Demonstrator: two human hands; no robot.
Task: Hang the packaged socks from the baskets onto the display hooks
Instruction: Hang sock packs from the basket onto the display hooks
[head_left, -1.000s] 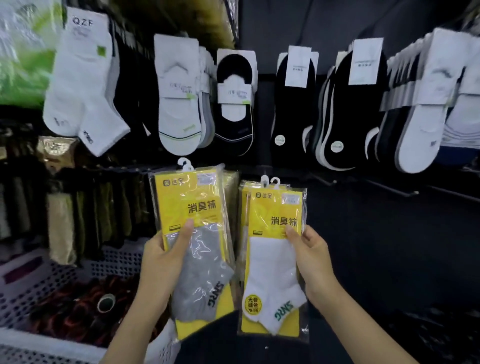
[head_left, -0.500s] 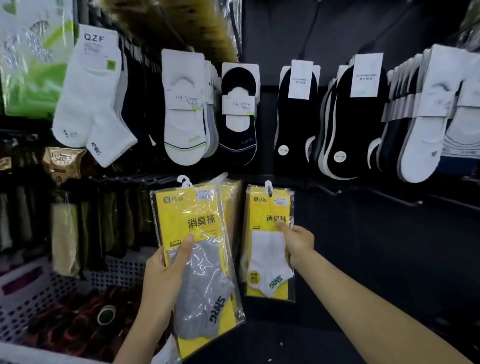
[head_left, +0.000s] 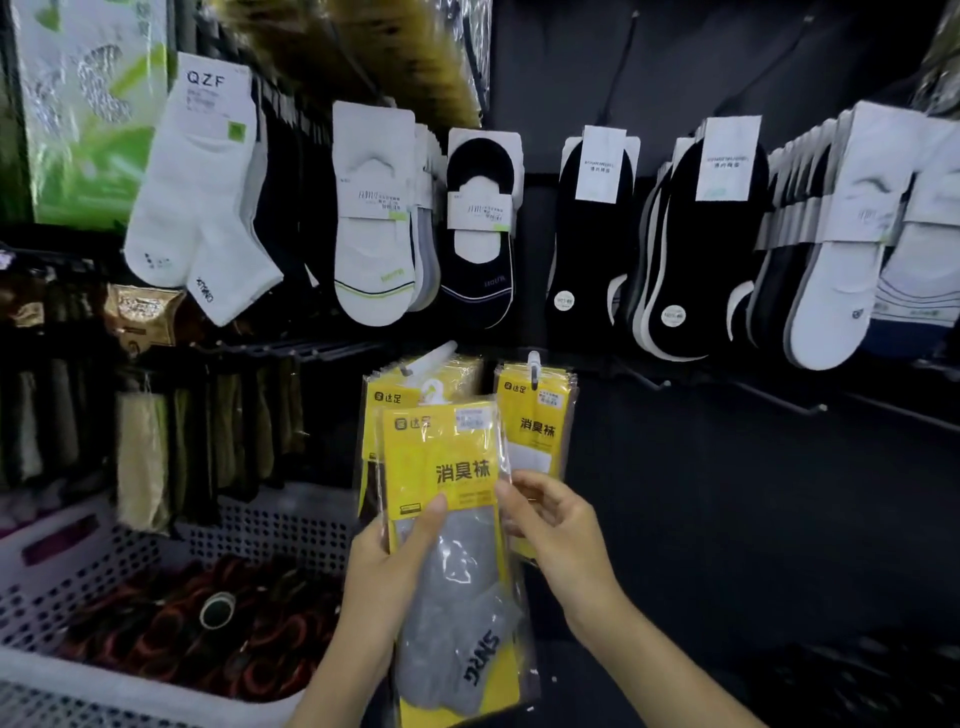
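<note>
My left hand (head_left: 384, 571) holds a yellow packet with a grey sock (head_left: 457, 571) upright, thumb on its front. My right hand (head_left: 561, 535) pinches the packet's right edge. The packet's white hanger loop (head_left: 431, 389) sits just below a display hook (head_left: 439, 356) that carries a stack of the same yellow packets (head_left: 410, 382). Right of it, the white-sock packets (head_left: 537, 415) hang from another hook (head_left: 533, 358), free of my hands.
A white perforated basket (head_left: 104, 561) at lower left holds dark red and black goods (head_left: 208, 629). Rows of white and black socks hang above (head_left: 374, 223). Bare hooks (head_left: 644, 382) stick out to the right on the dark panel.
My right hand let go of the white-sock packet, which now hangs on its hook, and came back to the grey-sock packet. My left hand shifted that packet right and up toward the hook.
</note>
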